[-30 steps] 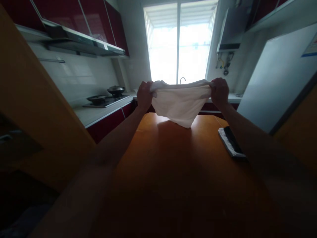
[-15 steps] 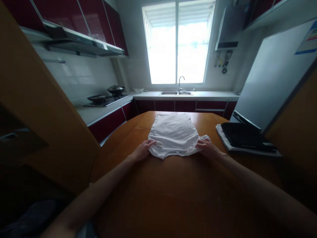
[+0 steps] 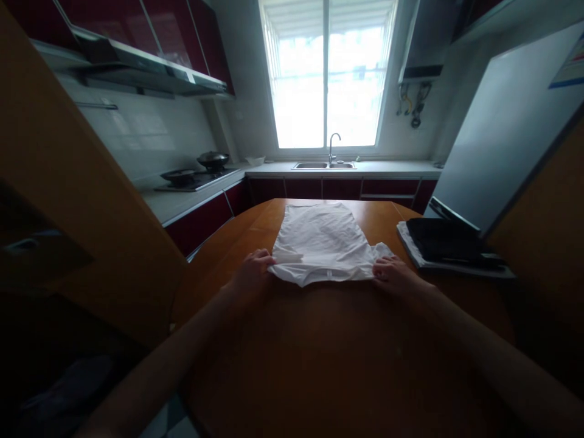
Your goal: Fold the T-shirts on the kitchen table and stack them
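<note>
A white T-shirt point(image 3: 322, 240) lies flat on the round wooden table point(image 3: 328, 347), its collar end toward me and its hem toward the window. My left hand point(image 3: 250, 275) pinches the shirt's near left corner at the shoulder. My right hand point(image 3: 393, 275) grips the near right corner, beside a small sleeve that sticks out. Both forearms stretch across the table toward the shirt.
A stack of folded dark and white clothes point(image 3: 444, 243) sits on the table's right side. A white fridge point(image 3: 511, 128) stands to the right. Counter with a stove and pans point(image 3: 196, 173) runs on the left; the sink point(image 3: 325, 164) lies under the window. A wooden panel point(image 3: 59, 176) rises at left.
A second ago both hands held the shirt up in the air before the window. They brought it down and spread it flat on the table, then pulled its near edge straighter.
</note>
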### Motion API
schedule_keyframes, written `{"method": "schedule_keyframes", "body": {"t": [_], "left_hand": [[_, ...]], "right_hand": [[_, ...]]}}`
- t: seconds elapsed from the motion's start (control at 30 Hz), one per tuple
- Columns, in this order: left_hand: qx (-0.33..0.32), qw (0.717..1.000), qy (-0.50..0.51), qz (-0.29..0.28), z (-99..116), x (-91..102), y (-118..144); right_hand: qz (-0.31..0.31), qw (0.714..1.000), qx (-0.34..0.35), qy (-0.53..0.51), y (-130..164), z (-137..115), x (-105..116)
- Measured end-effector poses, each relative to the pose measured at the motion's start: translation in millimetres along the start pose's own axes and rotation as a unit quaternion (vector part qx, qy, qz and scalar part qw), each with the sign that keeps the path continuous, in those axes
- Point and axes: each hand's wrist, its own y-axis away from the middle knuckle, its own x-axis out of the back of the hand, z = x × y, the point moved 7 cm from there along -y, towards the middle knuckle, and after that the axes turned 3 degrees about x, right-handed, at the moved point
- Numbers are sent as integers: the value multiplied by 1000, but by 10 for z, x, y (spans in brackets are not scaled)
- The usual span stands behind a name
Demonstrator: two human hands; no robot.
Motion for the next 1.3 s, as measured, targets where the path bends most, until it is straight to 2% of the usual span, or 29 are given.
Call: {"method": "schedule_keyframes", "body": {"t": [0.07, 0.1, 0.13, 0.17, 0.27, 0.3, 0.4, 0.47, 0.53, 0.6, 0.7, 0.77, 0.83, 0.9, 0.93, 0.97, 1.0, 1.07, 1.1, 1.17, 1.23, 1.3], "left_hand": [[-8, 987, 50, -150, -39, -30, 41], [3, 978, 73, -198, -75, -35, 42], [23, 974, 85, -209, -118, -27, 9], [52, 979, 86, -179, -166, -6, -60], [117, 992, 51, -5, -178, -47, -283], [114, 992, 45, 4, -113, -175, -336], [88, 995, 32, -31, 78, -590, -428], [111, 994, 21, -10, 39, -636, -429], [160, 986, 7, 44, -152, -465, -377], [221, 971, -14, 89, -438, -199, -260], [337, 933, -71, 107, -870, 141, 8], [377, 908, -125, 132, -946, 296, 146], [335, 911, -162, 177, -745, 362, 147], [224, 947, -141, 183, -339, 270, 32], [153, 972, -103, 148, -97, 147, -43], [81, 991, -53, 89, 150, -13, -105], [16, 1000, -8, 17, 389, -188, -135], [-74, 992, 35, -94, 754, -473, -114], [-95, 987, 38, -124, 860, -566, -90], [-105, 983, 35, -145, 946, -649, -53], [-101, 980, 59, -163, 950, -647, -24], [-102, 966, 104, -215, 946, -632, 16]], "right_hand": [[-10, 1000, 9, -28, -17, -14, 24], [4, 999, 5, -37, -54, -20, 37], [30, 999, -3, -42, -110, -30, 48], [58, 997, -10, -45, -180, -54, 45], [109, 993, -9, -53, -427, -239, -85], [111, 992, -3, -55, -499, -326, -156], [102, 992, 13, -69, -604, -557, -349], [91, 991, 19, -93, -578, -639, -419], [85, 989, 21, -122, -517, -655, -434], [83, 986, 21, -145, -463, -631, -413], [80, 983, 25, -161, -440, -601, -368], [89, 983, 26, -156, -448, -597, -326], [95, 984, 30, -145, -452, -614, -278], [75, 986, 46, -140, -443, -660, -250], [56, 988, 56, -136, -433, -689, -245], [34, 989, 65, -130, -419, -714, -244], [12, 990, 71, -123, -404, -734, -246], [-20, 992, 72, -106, -382, -751, -250], [-29, 992, 70, -99, -377, -751, -249], [-35, 993, 62, -95, -375, -750, -238], [-31, 992, 61, -110, -370, -773, -209], [-40, 985, 69, -150, -351, -833, -185]]}}
